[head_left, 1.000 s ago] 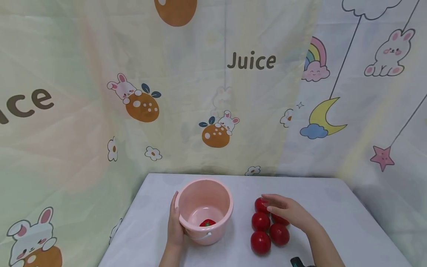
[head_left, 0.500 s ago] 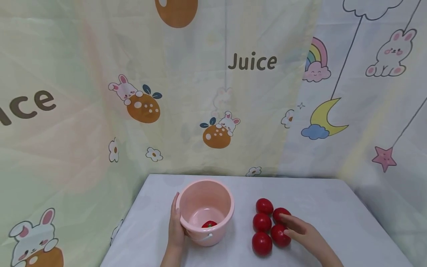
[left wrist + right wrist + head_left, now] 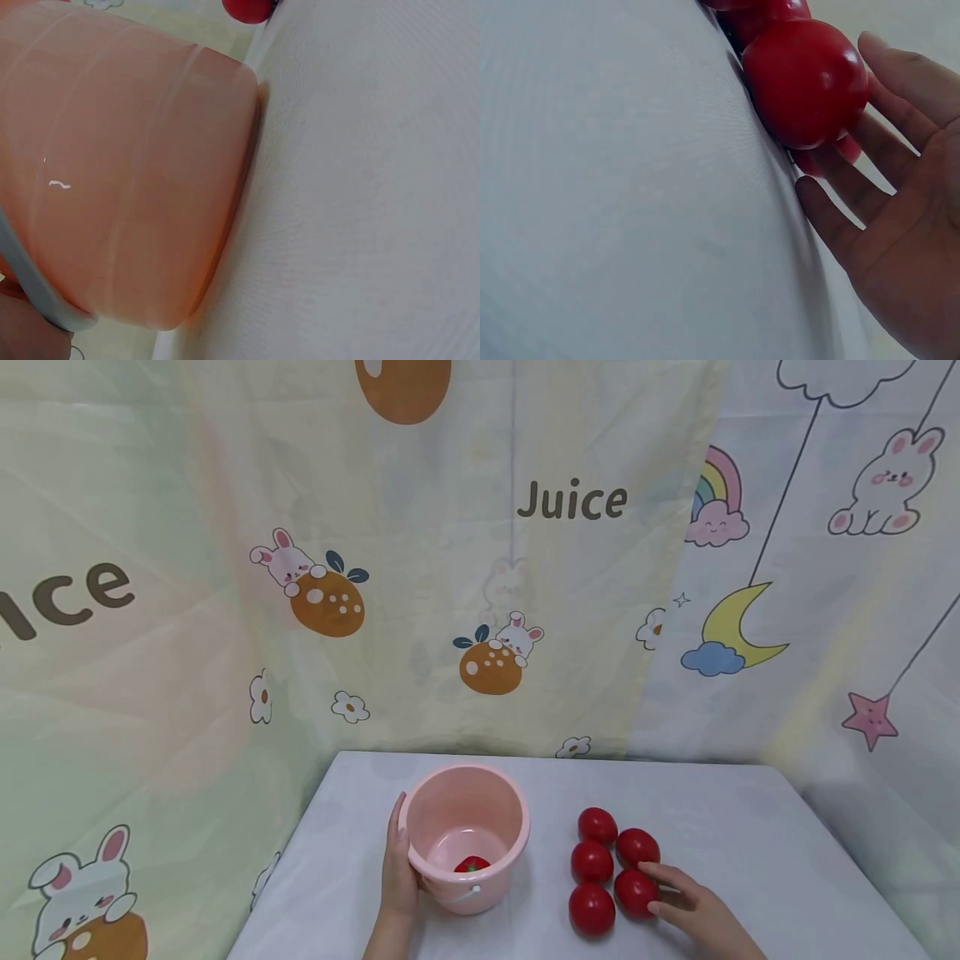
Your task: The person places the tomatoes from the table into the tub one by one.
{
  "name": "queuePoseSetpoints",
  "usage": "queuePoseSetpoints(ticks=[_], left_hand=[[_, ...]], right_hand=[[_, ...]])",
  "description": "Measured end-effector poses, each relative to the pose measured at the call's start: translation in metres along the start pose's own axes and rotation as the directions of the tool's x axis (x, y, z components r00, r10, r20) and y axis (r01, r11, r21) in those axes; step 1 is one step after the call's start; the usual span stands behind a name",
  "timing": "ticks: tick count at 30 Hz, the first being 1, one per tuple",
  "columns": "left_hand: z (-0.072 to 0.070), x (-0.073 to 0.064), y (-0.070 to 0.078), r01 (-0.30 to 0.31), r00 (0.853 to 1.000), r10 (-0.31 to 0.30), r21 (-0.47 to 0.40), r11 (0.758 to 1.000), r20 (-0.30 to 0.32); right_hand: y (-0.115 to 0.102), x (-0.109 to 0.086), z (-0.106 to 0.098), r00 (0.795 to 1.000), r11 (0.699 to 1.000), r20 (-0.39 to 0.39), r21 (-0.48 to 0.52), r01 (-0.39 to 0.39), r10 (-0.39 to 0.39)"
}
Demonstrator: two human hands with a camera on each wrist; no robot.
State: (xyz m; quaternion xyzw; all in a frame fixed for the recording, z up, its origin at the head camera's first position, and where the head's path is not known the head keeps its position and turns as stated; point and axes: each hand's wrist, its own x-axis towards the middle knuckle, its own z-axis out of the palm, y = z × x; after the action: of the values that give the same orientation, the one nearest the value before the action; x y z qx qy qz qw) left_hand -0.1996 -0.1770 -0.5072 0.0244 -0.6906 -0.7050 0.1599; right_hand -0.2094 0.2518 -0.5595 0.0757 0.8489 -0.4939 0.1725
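A pink bucket (image 3: 468, 889) stands upright on the table, with one red tomato (image 3: 472, 864) showing green on top inside it. My left hand (image 3: 401, 877) rests along the bucket's left outer wall, fingers reaching up near the rim. Right of the bucket lie several red tomatoes in a close cluster. At the cluster's front right is a tomato (image 3: 636, 893), and my right hand (image 3: 693, 910) is at its right side, fingers spread and mostly straight. In the right wrist view the fingers reach beside and behind this tomato (image 3: 806, 82), while the thumb stands apart from it.
A white cloth covers the table (image 3: 540, 935). Behind it and at both sides hang printed curtains (image 3: 420, 568). The bucket's pale handle (image 3: 37, 289) hangs down its side. Another tomato (image 3: 592, 910) sits at the cluster's front left.
My right hand has moved from the back of the tomato cluster toward me, to the front right tomato. The left hand and bucket keep their place; the head view has shifted slightly.
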Motion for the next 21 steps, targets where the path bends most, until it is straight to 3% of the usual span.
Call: queuePoseSetpoints(ticks=[6,13,21], left_hand=[[0.0,-0.001,0.0,-0.003,1.0,0.003,0.003,1.0,0.001],[0.001,0.0,-0.002,-0.001,1.0,0.001,0.001,1.0,0.005],[-0.002,0.007,-0.018,0.014,1.0,-0.014,0.007,1.0,-0.007]], right_hand=[[0.006,0.002,0.001,0.999,0.999,-0.001,-0.009,0.035,-0.035],[0.01,0.001,0.002,1.0,0.999,-0.002,-0.05,0.02,-0.021],[0.011,0.003,0.004,1.0,0.993,-0.005,-0.117,-0.007,0.007]])
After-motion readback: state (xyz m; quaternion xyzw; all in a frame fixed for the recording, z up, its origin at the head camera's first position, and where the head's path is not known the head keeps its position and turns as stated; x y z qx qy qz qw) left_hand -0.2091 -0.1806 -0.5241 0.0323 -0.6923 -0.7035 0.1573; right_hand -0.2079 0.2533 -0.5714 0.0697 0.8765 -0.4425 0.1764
